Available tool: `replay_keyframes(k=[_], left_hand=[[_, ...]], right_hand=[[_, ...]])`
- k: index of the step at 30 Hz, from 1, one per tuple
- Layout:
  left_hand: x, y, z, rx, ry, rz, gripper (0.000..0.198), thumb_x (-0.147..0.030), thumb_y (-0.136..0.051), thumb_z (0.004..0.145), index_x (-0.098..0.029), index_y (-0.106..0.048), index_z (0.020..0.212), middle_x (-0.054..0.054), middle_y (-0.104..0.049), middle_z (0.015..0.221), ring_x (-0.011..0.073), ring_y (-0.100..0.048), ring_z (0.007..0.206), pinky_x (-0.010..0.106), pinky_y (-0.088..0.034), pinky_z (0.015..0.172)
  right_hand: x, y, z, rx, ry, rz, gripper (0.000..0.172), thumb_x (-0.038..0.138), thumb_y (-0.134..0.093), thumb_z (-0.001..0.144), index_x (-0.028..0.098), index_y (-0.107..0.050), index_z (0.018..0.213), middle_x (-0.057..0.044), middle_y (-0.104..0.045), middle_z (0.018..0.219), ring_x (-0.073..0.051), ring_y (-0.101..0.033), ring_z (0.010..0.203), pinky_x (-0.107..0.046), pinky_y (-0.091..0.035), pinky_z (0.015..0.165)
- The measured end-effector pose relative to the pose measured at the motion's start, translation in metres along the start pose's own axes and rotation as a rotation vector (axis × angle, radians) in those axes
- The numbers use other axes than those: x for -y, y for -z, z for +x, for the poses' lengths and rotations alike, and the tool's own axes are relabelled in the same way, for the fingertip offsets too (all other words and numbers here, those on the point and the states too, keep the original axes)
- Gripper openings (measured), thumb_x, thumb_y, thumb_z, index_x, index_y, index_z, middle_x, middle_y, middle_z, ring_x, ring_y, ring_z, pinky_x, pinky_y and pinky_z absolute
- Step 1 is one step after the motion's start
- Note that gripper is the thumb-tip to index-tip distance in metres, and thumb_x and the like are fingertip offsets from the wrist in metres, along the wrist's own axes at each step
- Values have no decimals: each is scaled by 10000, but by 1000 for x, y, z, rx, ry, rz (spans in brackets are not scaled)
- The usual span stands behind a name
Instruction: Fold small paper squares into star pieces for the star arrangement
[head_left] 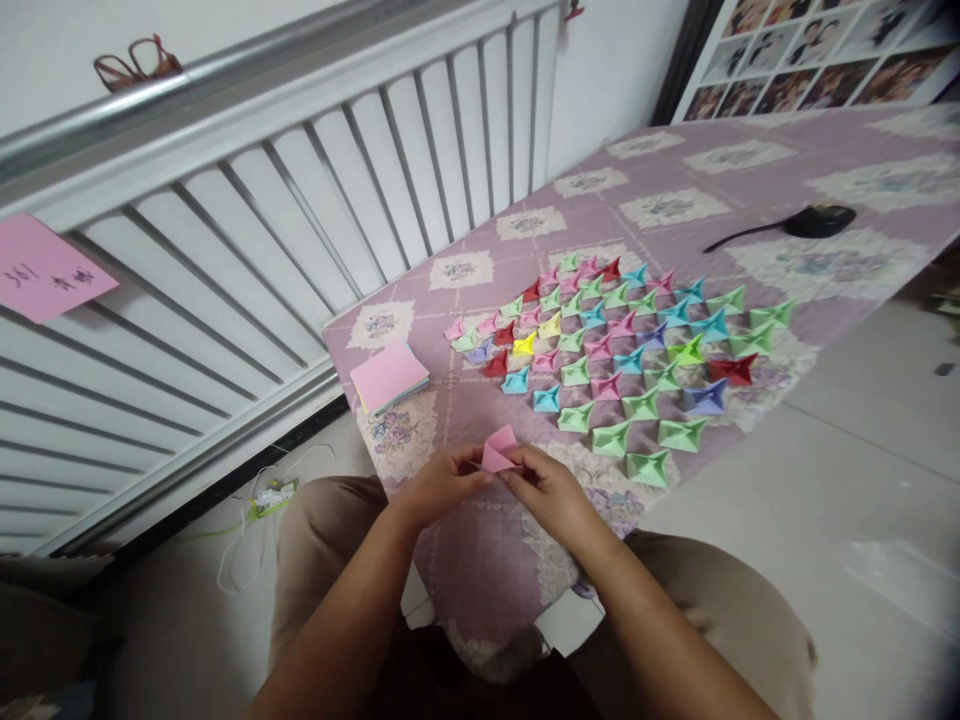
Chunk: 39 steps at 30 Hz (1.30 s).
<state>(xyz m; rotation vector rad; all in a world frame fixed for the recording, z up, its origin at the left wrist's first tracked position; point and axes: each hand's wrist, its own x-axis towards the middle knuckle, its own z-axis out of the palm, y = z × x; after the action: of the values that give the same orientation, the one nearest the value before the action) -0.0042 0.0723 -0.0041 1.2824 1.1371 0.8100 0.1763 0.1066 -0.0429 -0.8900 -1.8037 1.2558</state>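
Between my two hands is a partly folded piece of pink paper [501, 450], held just above the near part of the table. My left hand [448, 484] pinches its left side, thumb toward me. On the opposite side, my right hand [550, 490] grips the paper with thumb and fingers. Beyond my hands, several rows of small folded paper boats [611, 438] in green, pink, blue, red, yellow and purple cover the cloth. A stack of square coloured paper [390, 378], pink on top, lies to the left.
A purple floral tablecloth [480, 560] covers the table. The white radiator [337, 215] runs along its left side, with a pink note [49, 270] on it. A black computer mouse [821, 220] rests at the far right. On the floor lies a power strip [274, 495] with cables.
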Motion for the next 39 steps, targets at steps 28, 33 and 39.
replay_keyframes(k=[28,33,39], left_hand=[[7,-39,0,-341,132,23,310,-378,-597,781,-147,-698,960,-11,-597,689,86,-453,578,217,-371,576],[0,-39,-1,-362,151,69,305,-390,-596,779,-145,-698,930,-18,-579,650,90,-456,575,216,-365,571],[-1,-36,-2,-327,147,94,260,-331,-558,796,-148,-696,918,-26,-565,634,87,-458,561,214,-361,563]], right_hand=[[9,3,3,-49,-99,186,201,372,-619,771,192,-680,835,-55,-616,988,-190,-591,912,-307,-472,820],[14,4,2,-23,-81,184,191,367,-595,787,199,-658,849,-46,-608,952,-186,-584,900,-300,-481,808],[13,2,3,-42,-129,182,270,357,-595,786,203,-650,1000,-51,-625,964,-203,-581,931,-330,-470,843]])
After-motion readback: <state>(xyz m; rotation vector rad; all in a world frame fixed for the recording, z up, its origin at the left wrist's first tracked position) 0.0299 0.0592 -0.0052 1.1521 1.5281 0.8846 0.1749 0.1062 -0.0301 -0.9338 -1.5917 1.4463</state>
